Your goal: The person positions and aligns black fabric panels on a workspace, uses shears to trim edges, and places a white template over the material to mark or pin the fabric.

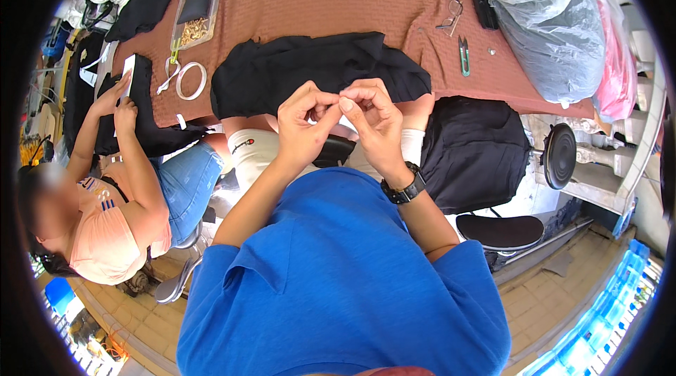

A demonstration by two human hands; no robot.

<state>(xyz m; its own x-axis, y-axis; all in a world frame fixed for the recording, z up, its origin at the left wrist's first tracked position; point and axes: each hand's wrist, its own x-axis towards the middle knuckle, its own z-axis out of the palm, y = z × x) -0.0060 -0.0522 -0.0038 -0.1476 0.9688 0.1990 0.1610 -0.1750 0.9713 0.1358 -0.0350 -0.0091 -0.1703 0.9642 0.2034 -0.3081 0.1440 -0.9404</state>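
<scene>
My left hand (pixel 305 122) and my right hand (pixel 375 121) meet fingertip to fingertip above my lap, at the near edge of the table. Thumb and forefinger are pinched on both. Whatever lies between the fingertips is too small to make out. Just beyond them, a folded black cloth (pixel 303 70) is spread on the brown-covered table (pixel 282 10). Green-handled thread snips (pixel 464 57) lie to the right of the cloth, out of reach of my fingers.
A clear plastic box (pixel 195 15) with small gold-coloured pieces and a white ring (pixel 191 81) lie left. Eyeglasses (pixel 450 15) and large filled plastic bags (pixel 546 31) are right. Black cloth (pixel 472 154) covers something beside me. A co-worker (pixel 127 214) handles black cloth at left.
</scene>
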